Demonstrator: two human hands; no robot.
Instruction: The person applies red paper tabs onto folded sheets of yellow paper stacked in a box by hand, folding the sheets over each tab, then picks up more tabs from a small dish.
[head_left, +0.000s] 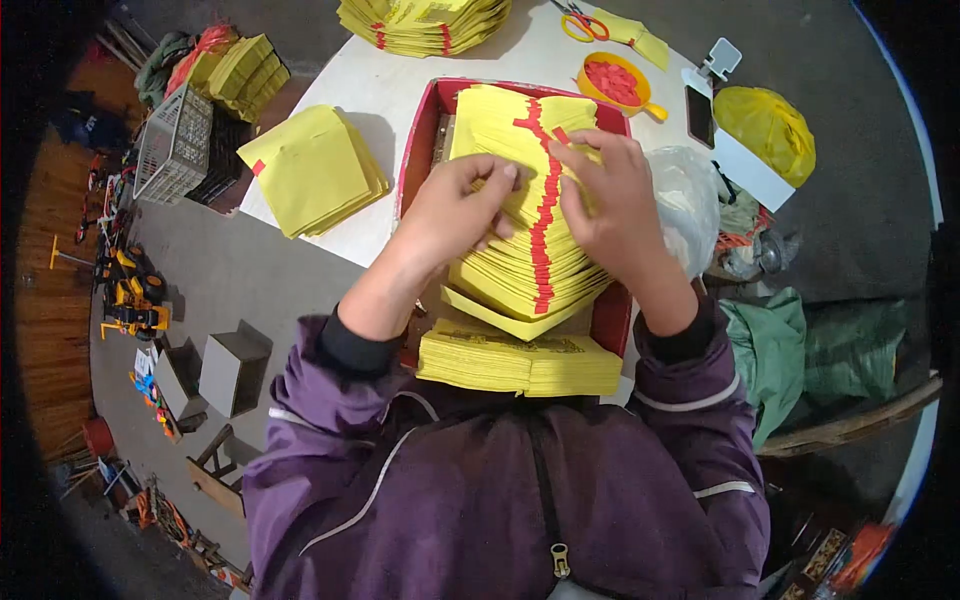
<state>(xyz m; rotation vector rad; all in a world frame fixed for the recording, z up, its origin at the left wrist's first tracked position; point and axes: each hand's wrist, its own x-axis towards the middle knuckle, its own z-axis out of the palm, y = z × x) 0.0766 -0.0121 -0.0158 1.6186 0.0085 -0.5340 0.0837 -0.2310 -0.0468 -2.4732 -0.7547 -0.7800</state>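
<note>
In a red box (616, 318) on the white table stands a packed row of yellow paper packets (505, 245), with small red strips (541, 250) along their edges. My left hand (463, 208) is over the packets' left side, its thumb and index finger pinched together; what they hold, if anything, is too small to tell. My right hand (612, 200) rests at the right side of the row, fingers bent and apart, near a red strip (559, 134) by its index fingertip. Nearest my body lies a thick yellow stack (520, 362).
On the white table (385, 85) are a loose yellow stack (315, 172), a bundle (425, 25), an orange bowl (612, 82) of red pieces, scissors (580, 22) and a phone (699, 116). A clear plastic bag (683, 205) is beside my right hand; a crate (172, 145) stands left.
</note>
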